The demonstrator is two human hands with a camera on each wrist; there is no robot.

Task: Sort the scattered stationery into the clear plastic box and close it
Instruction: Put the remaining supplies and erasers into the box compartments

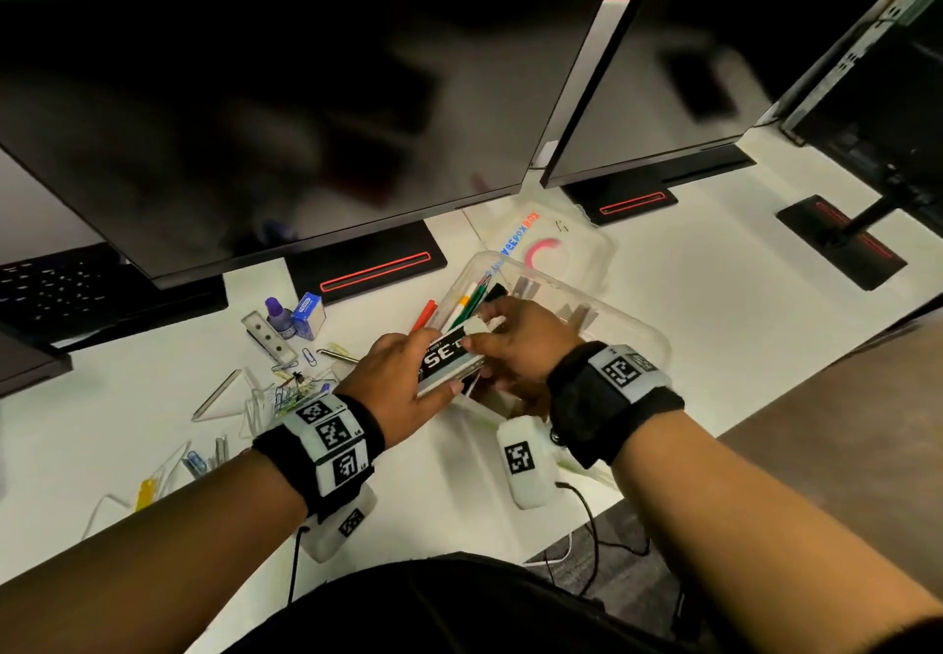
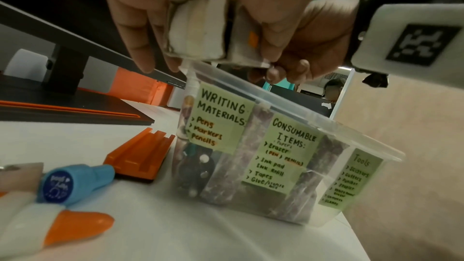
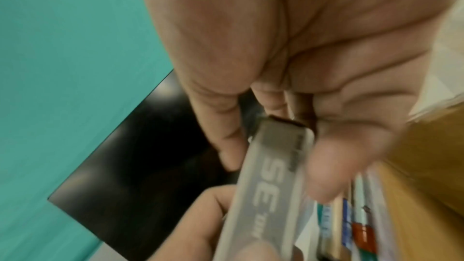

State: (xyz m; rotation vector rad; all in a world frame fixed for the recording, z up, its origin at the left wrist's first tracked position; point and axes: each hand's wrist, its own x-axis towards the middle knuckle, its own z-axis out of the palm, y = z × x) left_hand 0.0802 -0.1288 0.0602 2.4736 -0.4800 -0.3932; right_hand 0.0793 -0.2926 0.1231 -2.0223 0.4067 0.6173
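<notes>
A small black-and-white staple box (image 1: 449,355) marked "35" hangs over the near left corner of the clear plastic box (image 1: 612,311). My left hand (image 1: 413,372) grips its near end, thumb below and fingers on top. My right hand (image 1: 490,334) pinches the far end. In the left wrist view the staple box (image 2: 195,31) shows its pale end above the clear plastic box (image 2: 276,98), which carries green labels. The right wrist view shows the staple box (image 3: 271,166) between fingers. Markers (image 1: 467,303) lie in the left compartment. The lid (image 1: 561,245) lies open behind.
A red marker (image 1: 423,314), purple ink bottle (image 1: 278,316), blue carton (image 1: 309,315), paper clips (image 1: 301,388), clear set squares (image 1: 219,393) and a yellow item (image 1: 145,492) lie scattered on the left of the white desk. Monitors (image 1: 306,117) stand close behind on black bases (image 1: 367,265).
</notes>
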